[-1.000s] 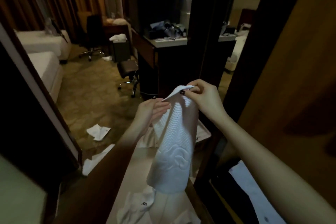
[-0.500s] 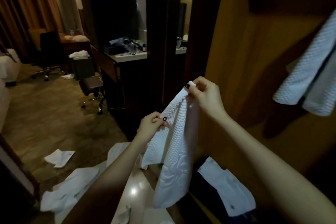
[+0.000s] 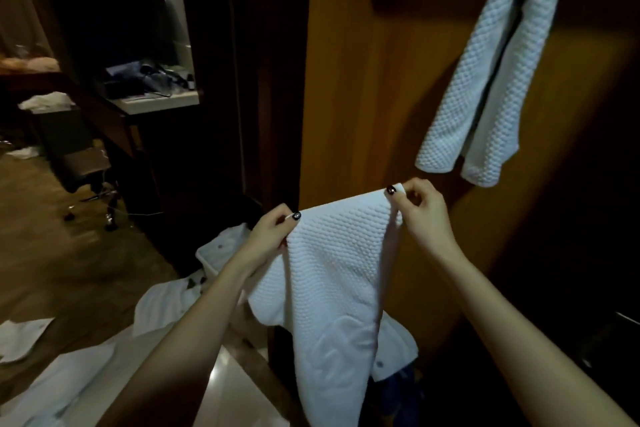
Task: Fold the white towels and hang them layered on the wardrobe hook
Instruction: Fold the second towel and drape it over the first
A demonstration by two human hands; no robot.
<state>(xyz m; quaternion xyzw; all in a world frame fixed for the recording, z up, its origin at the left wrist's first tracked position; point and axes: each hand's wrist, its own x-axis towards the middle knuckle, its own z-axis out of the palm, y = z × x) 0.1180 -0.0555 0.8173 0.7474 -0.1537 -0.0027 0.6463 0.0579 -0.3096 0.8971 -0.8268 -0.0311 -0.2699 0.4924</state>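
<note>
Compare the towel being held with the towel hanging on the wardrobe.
The held towel is pinched at its top corners by the left hand and right hand; the hanging towel hangs free. The held towel is spread wide and sits lower; the hanging towel is draped double, higher up. Both are white, bumpy-textured.

Cluttered desk before a dark cabinet, wheeled stool nearby, white garments strewn on carpet

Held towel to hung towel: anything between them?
Nothing. The head view shows only bare wardrobe panel between the held towel, its top edge pinched by the right hand, and the hung towel.
</note>
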